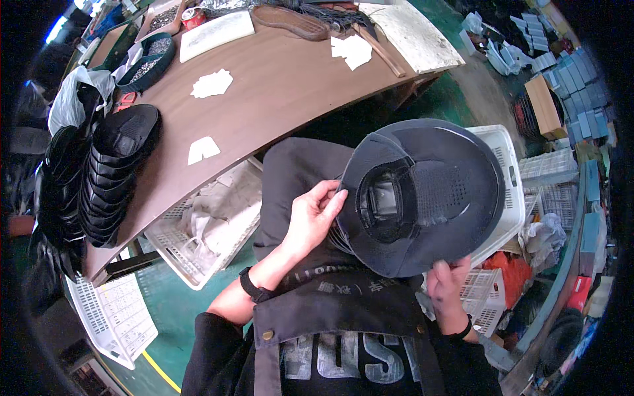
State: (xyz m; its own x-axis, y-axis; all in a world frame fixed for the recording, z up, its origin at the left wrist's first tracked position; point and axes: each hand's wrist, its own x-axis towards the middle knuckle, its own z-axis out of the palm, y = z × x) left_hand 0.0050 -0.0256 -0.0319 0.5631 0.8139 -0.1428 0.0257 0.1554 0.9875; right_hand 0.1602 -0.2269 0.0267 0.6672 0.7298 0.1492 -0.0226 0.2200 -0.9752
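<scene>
A large, rounded black leather piece (456, 198), which looks like a shoe upper, is spread out over my lap. It has a dark opening on its left part and rows of small perforations near the middle. My left hand (310, 221) pinches its left edge between thumb and fingers. At the lower right edge my right hand (448, 287) grips the rim, with its fingertips partly hidden behind the piece. Overlapping stacks of similar black uppers (119, 158) lie on the left end of the brown table (264, 119).
White paper pieces (212, 84) and a brown shoe sole (290, 23) lie on the table, near a wooden-handled tool (380, 49). Red-handled scissors (124, 101) rest by a dark tray (148, 63). White plastic baskets (205, 228) stand beneath the table; another basket (512, 171) is to my right.
</scene>
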